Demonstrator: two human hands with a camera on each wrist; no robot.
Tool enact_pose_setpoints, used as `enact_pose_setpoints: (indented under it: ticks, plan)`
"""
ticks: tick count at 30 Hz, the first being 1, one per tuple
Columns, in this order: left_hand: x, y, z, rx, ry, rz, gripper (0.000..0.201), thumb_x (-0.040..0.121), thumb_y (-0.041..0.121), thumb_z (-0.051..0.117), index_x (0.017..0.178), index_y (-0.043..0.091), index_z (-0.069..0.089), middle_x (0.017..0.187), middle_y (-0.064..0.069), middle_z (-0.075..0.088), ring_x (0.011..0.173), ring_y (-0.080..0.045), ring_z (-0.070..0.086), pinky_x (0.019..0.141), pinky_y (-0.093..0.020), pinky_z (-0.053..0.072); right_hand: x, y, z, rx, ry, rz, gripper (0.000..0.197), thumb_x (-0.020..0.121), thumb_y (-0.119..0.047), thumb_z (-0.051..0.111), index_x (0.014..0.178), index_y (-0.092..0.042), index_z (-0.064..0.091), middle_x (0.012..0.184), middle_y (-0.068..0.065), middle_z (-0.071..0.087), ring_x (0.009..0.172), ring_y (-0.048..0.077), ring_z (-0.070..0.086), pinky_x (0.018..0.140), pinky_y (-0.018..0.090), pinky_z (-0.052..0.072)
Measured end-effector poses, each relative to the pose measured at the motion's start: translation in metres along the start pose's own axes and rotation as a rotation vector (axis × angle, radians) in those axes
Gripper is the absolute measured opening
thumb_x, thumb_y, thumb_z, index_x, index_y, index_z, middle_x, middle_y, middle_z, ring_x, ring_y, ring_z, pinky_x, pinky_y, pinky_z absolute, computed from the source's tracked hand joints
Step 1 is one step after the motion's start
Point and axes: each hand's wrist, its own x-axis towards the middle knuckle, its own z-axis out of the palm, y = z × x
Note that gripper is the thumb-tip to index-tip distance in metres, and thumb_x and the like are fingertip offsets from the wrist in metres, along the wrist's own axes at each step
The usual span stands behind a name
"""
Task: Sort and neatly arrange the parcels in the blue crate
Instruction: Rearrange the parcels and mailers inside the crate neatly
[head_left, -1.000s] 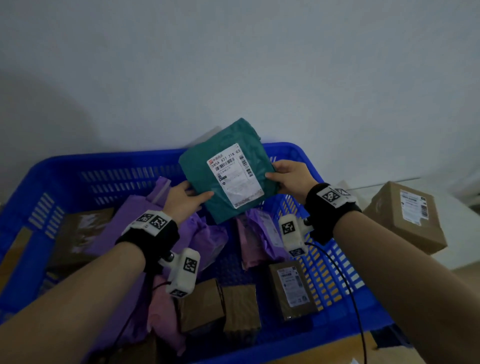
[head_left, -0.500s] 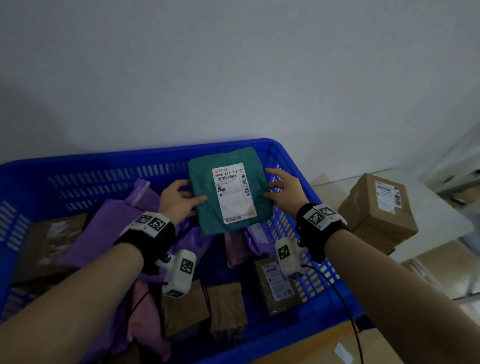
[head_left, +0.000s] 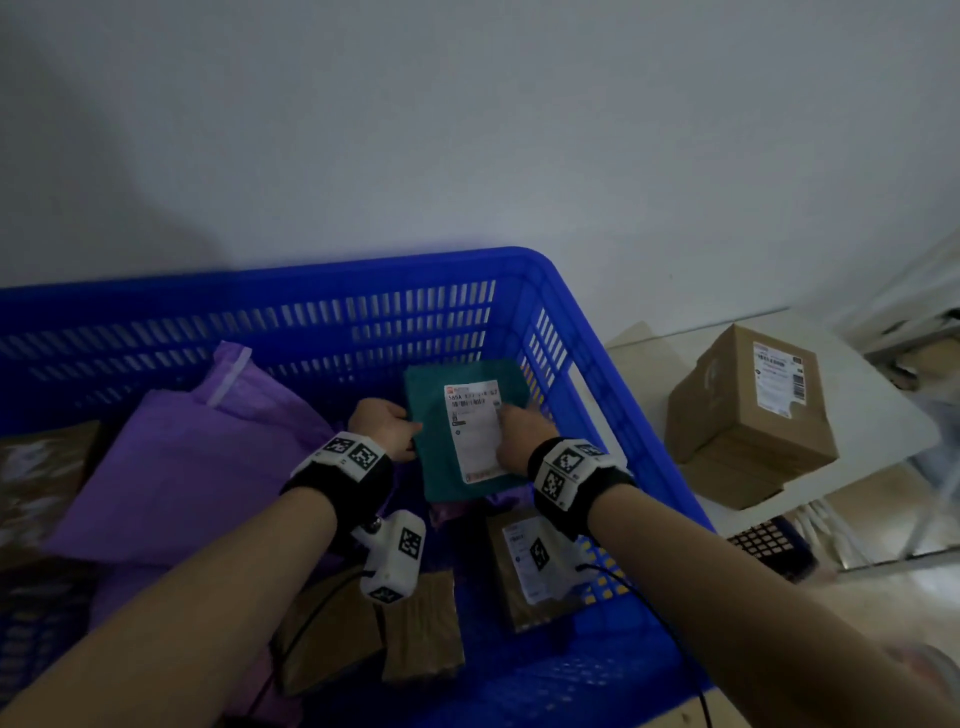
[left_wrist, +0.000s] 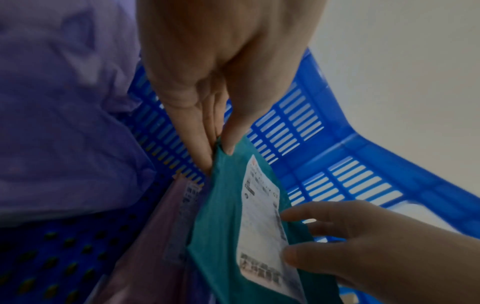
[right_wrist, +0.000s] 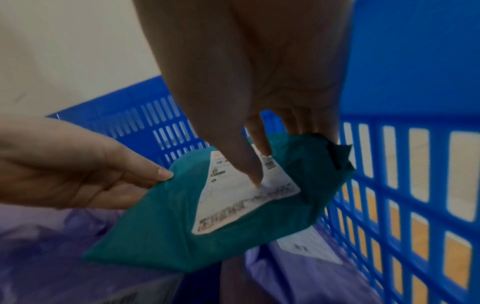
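Note:
A green parcel (head_left: 434, 441) with a white label lies low in the far right corner of the blue crate (head_left: 363, 270), tilted over other bags. My left hand (head_left: 382, 423) pinches its left edge between thumb and fingers, as the left wrist view shows (left_wrist: 219, 151). My right hand (head_left: 522, 431) holds the right side: in the right wrist view the thumb presses on the label and the fingers wrap the crumpled edge (right_wrist: 280, 152). That edge sits close to the crate's slotted side wall (right_wrist: 389, 185).
A large purple bag (head_left: 197, 467) fills the crate's left half. A pink parcel (left_wrist: 168, 226) lies under the green one. Small cardboard boxes (head_left: 421, 634) and a labelled one (head_left: 524, 561) sit near the front. Outside, a cardboard box (head_left: 748, 410) stands on a white table.
Both hands have brought the green parcel down from above the crate's rim into the far right corner. It now lies flatter, label up.

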Motion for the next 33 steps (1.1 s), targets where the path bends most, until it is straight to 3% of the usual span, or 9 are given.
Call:
enact_pose_setpoints:
  ticks: [3, 6, 8, 13, 17, 19, 22, 28, 33]
  plan:
    - [0.011, -0.006, 0.006, 0.040, 0.002, -0.072, 0.007, 0.082, -0.006, 0.066, 0.081, -0.001, 0.061, 0.109, -0.022, 0.065, 0.094, -0.034, 0.065, 0.071, -0.039, 0.058, 0.014, 0.001, 0.014, -0.034, -0.063, 0.018, 0.047, 0.094, -0.012, 0.047, 0.139, -0.007, 0.036, 0.149, 0.023, 0.024, 0.130, 0.039, 0.041, 0.106, 0.042, 0.041]
    - [0.022, -0.013, 0.008, 0.057, -0.023, -0.117, 0.023, 0.080, -0.009, 0.066, 0.064, 0.005, 0.056, 0.098, -0.022, 0.066, 0.078, -0.030, 0.064, 0.043, -0.028, 0.055, 0.027, 0.003, 0.028, -0.101, -0.059, 0.045, 0.056, 0.093, -0.017, 0.050, 0.144, -0.011, 0.029, 0.157, 0.022, -0.003, 0.144, 0.041, 0.014, 0.114, 0.048, 0.030]
    - [0.026, -0.014, 0.009, 0.060, -0.011, -0.136, 0.027, 0.081, -0.010, 0.064, 0.063, 0.007, 0.054, 0.092, -0.019, 0.063, 0.072, -0.028, 0.060, 0.036, -0.026, 0.051, 0.038, 0.004, 0.036, -0.083, -0.127, 0.049, 0.059, 0.094, -0.020, 0.050, 0.147, -0.014, 0.025, 0.157, 0.020, -0.006, 0.143, 0.040, 0.017, 0.112, 0.046, 0.032]
    - [0.031, -0.012, 0.007, 0.023, -0.054, -0.215, 0.028, 0.082, -0.012, 0.063, 0.064, 0.006, 0.050, 0.074, -0.013, 0.059, 0.065, -0.026, 0.058, 0.058, -0.038, 0.054, 0.059, 0.004, 0.051, 0.097, -0.328, 0.028, 0.070, 0.095, -0.037, 0.050, 0.151, -0.015, 0.013, 0.156, 0.014, 0.023, 0.135, 0.033, 0.039, 0.108, 0.038, 0.039]
    - [0.034, -0.015, 0.012, 0.025, -0.079, -0.230, 0.017, 0.084, -0.008, 0.062, 0.093, 0.001, 0.052, 0.094, -0.021, 0.058, 0.086, -0.031, 0.059, 0.077, -0.039, 0.052, 0.069, 0.003, 0.057, 0.149, -0.318, 0.042, 0.072, 0.094, -0.037, 0.051, 0.151, -0.021, 0.011, 0.151, 0.014, 0.033, 0.127, 0.033, 0.047, 0.100, 0.037, 0.045]
    - [0.038, -0.016, 0.014, 0.036, -0.087, -0.220, 0.024, 0.083, -0.008, 0.063, 0.103, 0.002, 0.054, 0.102, -0.023, 0.060, 0.089, -0.031, 0.060, 0.077, -0.038, 0.053, 0.071, 0.003, 0.054, 0.163, -0.313, 0.036, 0.073, 0.094, -0.036, 0.051, 0.152, -0.027, 0.007, 0.151, 0.015, 0.034, 0.124, 0.035, 0.050, 0.093, 0.036, 0.047]
    - [0.044, -0.019, 0.015, 0.060, -0.072, -0.218, 0.023, 0.080, -0.008, 0.067, 0.097, 0.003, 0.056, 0.111, -0.026, 0.062, 0.094, -0.035, 0.064, 0.075, -0.040, 0.055, 0.074, 0.002, 0.053, 0.129, -0.328, 0.011, 0.073, 0.095, -0.033, 0.051, 0.152, -0.027, 0.006, 0.156, 0.013, 0.024, 0.135, 0.035, 0.038, 0.105, 0.041, 0.042]
    - [0.042, -0.014, 0.009, 0.119, -0.117, -0.239, 0.028, 0.084, -0.008, 0.061, 0.065, 0.007, 0.049, 0.083, -0.015, 0.059, 0.083, -0.028, 0.060, 0.064, -0.034, 0.054, 0.077, -0.002, 0.046, 0.058, -0.337, -0.014, 0.075, 0.093, -0.033, 0.055, 0.151, -0.028, 0.009, 0.156, 0.014, 0.022, 0.133, 0.033, 0.041, 0.104, 0.037, 0.044]
    - [0.027, -0.009, -0.007, 0.277, -0.157, -0.114, 0.019, 0.085, -0.002, 0.063, 0.102, 0.006, 0.060, 0.086, -0.013, 0.061, 0.085, -0.025, 0.059, 0.069, -0.032, 0.053, 0.063, -0.016, 0.028, -0.024, -0.245, -0.112, 0.067, 0.094, -0.031, 0.054, 0.150, -0.013, 0.020, 0.151, 0.013, 0.035, 0.132, 0.030, 0.043, 0.101, 0.033, 0.041]
